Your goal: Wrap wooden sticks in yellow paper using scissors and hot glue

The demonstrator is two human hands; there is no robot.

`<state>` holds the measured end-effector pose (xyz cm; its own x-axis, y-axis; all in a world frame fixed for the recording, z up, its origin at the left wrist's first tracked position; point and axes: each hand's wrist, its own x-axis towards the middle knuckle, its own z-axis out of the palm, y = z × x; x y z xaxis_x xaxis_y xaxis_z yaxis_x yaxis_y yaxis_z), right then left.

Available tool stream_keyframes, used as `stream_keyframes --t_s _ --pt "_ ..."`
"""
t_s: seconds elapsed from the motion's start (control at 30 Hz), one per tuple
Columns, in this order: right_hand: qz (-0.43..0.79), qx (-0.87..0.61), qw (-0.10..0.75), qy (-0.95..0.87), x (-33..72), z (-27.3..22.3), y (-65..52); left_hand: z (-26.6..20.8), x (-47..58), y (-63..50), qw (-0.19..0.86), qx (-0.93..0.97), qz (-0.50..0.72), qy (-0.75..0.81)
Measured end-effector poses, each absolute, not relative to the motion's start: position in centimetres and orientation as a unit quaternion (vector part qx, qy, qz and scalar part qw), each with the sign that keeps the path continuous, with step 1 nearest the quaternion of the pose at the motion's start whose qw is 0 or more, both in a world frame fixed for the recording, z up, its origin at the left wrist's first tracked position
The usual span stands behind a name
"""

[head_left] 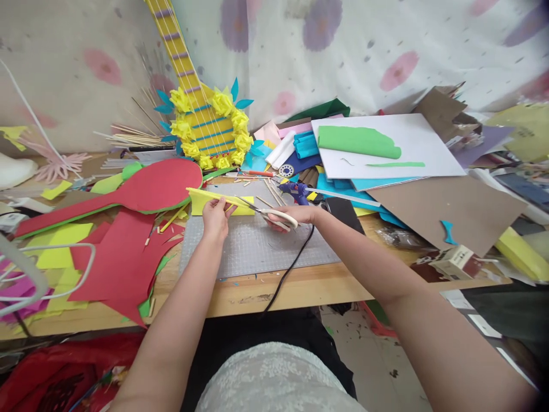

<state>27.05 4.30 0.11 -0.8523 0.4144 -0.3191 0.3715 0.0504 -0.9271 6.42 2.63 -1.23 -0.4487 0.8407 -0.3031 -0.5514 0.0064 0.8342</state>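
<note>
My left hand [217, 218] pinches a piece of yellow paper [198, 204] above a grey cutting mat [249, 246]. A narrow yellow strip runs along the paper's upper edge. In my right hand [285, 218] is a pair of scissors [281, 217] with pale handles, its blades pointing left and reaching the right part of the paper. Whether the blades are closed on the paper is too small to tell. Just behind the scissors lies a blue glue gun [297, 191], its black cord [286, 274] trailing over the table's front edge.
A yellow paper guitar with flowers [210, 129] leans against the back wall. On the left lie a red guitar-shaped cutout [160, 186] and red sheets [122, 254]. A white board [386, 149] with green paper [355, 141] and brown cardboard [446, 206] are at right.
</note>
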Motion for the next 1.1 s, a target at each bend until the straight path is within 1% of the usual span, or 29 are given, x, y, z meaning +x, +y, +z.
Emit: stream_keyframes --t_s 0.23,0.43,0.73,1.1 --pt "0.638 -0.259 -0.027 -0.725 27.0 0.0 4.9 -1.2 6.1 1.3 0.517 0.131 0.689 0.491" --pt "0.626 -0.266 -0.029 -0.733 26.8 0.1 5.2 -1.2 6.0 1.0 0.529 0.117 0.688 0.484" --pt "0.644 -0.285 -0.034 -0.709 27.0 0.5 5.4 -1.1 5.9 0.7 0.531 0.115 0.688 0.482" --pt "0.589 -0.314 -0.050 -0.743 27.5 0.2 5.9 -1.3 5.9 0.3 0.539 0.117 0.677 0.486"
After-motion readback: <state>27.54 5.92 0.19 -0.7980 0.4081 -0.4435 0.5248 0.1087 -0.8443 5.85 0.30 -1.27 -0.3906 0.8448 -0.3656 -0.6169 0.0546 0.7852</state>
